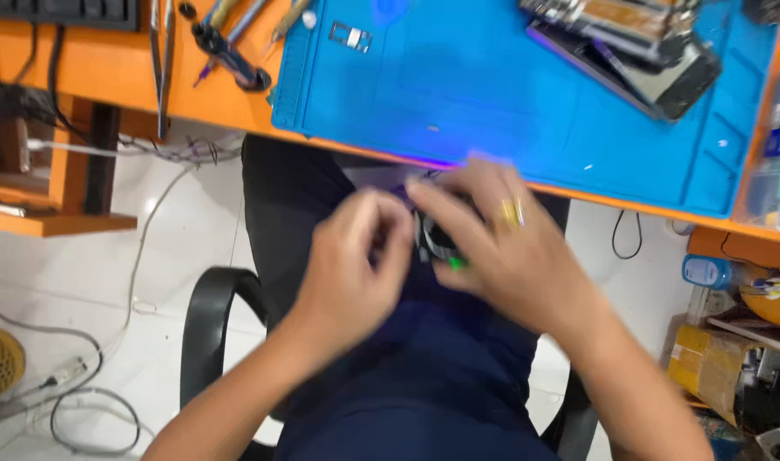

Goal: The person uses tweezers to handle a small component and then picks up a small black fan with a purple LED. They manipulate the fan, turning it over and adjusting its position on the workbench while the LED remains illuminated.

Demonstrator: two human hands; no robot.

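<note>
Both your hands are down over your lap, just below the front edge of the orange workbench (210,107), and between them sits a small dark object (432,241) with a light strip across it and a bright green bit at its lower end; motion blur and your own fingers hide most of it, so I can't say for sure what it is. Your left hand (351,265) has its fingers curled in tight, thumb and fingertips pinched against the left side of the object. Your right hand (501,248), ring on one finger, lies across the top with fingers (445,205) stretched long and pressed down on it, closed around the upper edge rather than spread. It looks light and small, easily held in a pinch, probably rigid and a little delicate, so the edges seem the sound place to hold, not the flat face. Up on the bench the blue silicone mat (492,94) carries an opened phone (637,51) at its far right corner, well apart from your hands. Tweezers (162,60) and a few hand tools (232,51) lie left of the mat. Under you, the black chair arm (206,324) curves beside your dark trousers.
</note>
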